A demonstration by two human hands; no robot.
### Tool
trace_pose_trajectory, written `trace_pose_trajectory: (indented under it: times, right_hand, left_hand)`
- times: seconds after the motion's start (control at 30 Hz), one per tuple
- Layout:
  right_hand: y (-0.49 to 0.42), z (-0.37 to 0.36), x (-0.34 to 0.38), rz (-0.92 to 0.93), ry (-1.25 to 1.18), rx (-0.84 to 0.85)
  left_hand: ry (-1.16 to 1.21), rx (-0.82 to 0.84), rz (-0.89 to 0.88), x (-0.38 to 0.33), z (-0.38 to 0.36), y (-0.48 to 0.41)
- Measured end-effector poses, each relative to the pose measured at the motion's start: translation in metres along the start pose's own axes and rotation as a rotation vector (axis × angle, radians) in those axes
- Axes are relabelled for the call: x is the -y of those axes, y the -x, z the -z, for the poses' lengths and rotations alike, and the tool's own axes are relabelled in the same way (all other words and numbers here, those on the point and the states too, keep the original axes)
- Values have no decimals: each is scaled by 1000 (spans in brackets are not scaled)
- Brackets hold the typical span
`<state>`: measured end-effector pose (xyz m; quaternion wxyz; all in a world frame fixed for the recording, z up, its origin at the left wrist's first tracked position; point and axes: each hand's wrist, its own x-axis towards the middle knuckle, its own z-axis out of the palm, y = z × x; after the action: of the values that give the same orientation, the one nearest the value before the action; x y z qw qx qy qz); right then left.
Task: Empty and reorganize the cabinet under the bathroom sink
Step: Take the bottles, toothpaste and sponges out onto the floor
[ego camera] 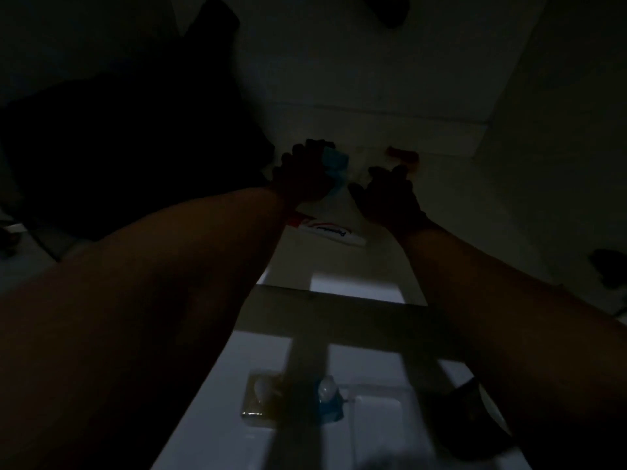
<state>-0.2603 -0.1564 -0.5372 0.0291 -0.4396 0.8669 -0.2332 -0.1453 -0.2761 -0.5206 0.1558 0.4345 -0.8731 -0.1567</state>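
The left hand [302, 174] is stretching forward, gripping a blue object [336, 164]. The right hand [390, 195] is hovering beside it, fingers loosely spread.

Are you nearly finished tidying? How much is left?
Too dark to be sure. Already out on the white surface: a toothpaste tube, a yellowish block and a small blue item. In hand: the left hand grips a blue thing; the right hand is open. The cabinet isn't visible, so what's left is unclear.

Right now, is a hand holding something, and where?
The left hand grips a blue thing by one side; too dark to name it. The right hand looks empty.
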Motion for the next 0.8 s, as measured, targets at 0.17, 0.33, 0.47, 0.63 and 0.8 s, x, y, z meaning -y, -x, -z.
trace_pose_trajectory:
  times: [0.17, 0.33, 0.47, 0.63, 0.8]
  right_hand:
    - [-15, -10, 4, -28, -24, -99]
    - [-16, -7, 10, -107, -60, -103]
    - [-18, -1, 7, -125, -177, -61]
    - [-10, 9, -3, -50, -329, -189]
    - [1, 38, 0, -54, -319, -128]
  left_hand:
    - [130, 30, -8, 4, -18, -19]
    - [195, -29, 28, 1, -29, -26]
    - [287, -125, 42, -6, -24, -10]
    - [262, -266, 1, 6, -15, 5]
    - [381, -323, 32, 1, 11, 30]
